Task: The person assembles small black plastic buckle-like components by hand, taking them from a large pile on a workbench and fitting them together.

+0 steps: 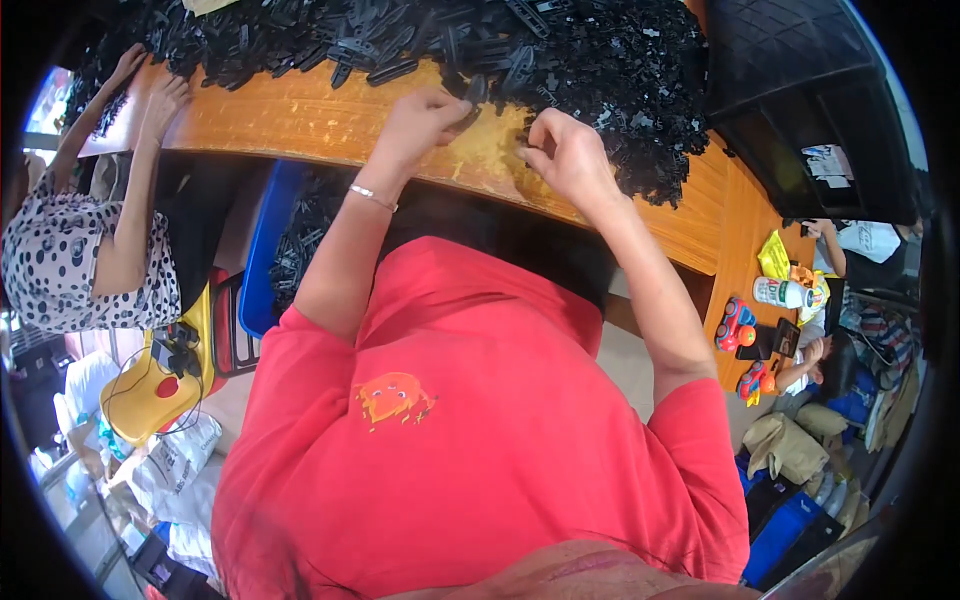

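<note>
My left hand [420, 122] pinches a long, rounded black plastic piece [477, 92] between thumb and fingers, just over the near edge of the wooden table [300, 115]. A little to the right, my right hand [572, 150] is closed at the fingertips on a small black plastic piece, mostly hidden by the fingers. The two hands are apart. Beyond my left hand lies a heap of long black plastic parts [385, 70]. Smaller black parts [640, 110] are piled beside and beyond my right hand.
A large black crate [810, 90] stands at the right. Toy cars [735, 325] and a white bottle [780, 292] sit along the table's right side. A blue bin [262, 250] with black parts is below the table at left. Another person's hands [168, 100] work at the far left.
</note>
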Available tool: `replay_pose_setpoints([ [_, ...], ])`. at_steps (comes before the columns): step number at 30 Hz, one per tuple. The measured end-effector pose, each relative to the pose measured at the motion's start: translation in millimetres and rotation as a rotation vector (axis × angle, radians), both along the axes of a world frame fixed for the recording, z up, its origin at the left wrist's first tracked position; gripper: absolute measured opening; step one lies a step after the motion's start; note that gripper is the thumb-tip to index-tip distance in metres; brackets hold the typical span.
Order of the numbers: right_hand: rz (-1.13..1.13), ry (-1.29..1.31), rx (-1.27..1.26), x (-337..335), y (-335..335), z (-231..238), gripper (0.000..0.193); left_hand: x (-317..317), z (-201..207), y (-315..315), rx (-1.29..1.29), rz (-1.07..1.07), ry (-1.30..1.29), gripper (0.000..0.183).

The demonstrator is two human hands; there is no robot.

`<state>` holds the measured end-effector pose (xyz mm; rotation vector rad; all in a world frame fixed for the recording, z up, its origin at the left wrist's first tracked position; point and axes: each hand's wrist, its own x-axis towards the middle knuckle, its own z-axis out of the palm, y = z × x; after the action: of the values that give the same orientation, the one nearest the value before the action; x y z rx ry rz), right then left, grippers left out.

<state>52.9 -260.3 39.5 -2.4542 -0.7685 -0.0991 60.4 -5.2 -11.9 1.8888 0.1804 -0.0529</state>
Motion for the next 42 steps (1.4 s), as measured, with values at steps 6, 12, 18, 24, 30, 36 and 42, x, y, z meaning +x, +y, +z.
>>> replay_pose_setpoints([
  [6,-0.092,0.109,0.416,-9,36,0,0.014,-9,3,14,-0.876,-0.180,0.232,0.021],
  [12,-0.055,-0.016,0.587,-12,49,11,0.011,-17,14,6,-0.998,-0.272,0.177,0.031],
  [18,0.036,-0.301,0.498,-12,48,22,0.019,-19,31,3,-1.107,-0.271,0.148,0.029],
  [24,0.078,-0.314,0.473,-12,46,28,0.019,-17,33,4,-1.104,-0.283,0.144,0.029],
  [30,0.098,-0.306,0.428,-10,39,27,0.018,-20,37,2,-0.993,-0.301,0.103,0.038],
  [36,0.217,-0.301,0.372,-8,35,40,0.018,-18,34,1,-0.957,-0.322,0.123,0.036],
  [42,0.267,-0.217,0.319,-3,32,39,0.018,-22,38,6,-0.792,-0.319,0.143,0.036],
])
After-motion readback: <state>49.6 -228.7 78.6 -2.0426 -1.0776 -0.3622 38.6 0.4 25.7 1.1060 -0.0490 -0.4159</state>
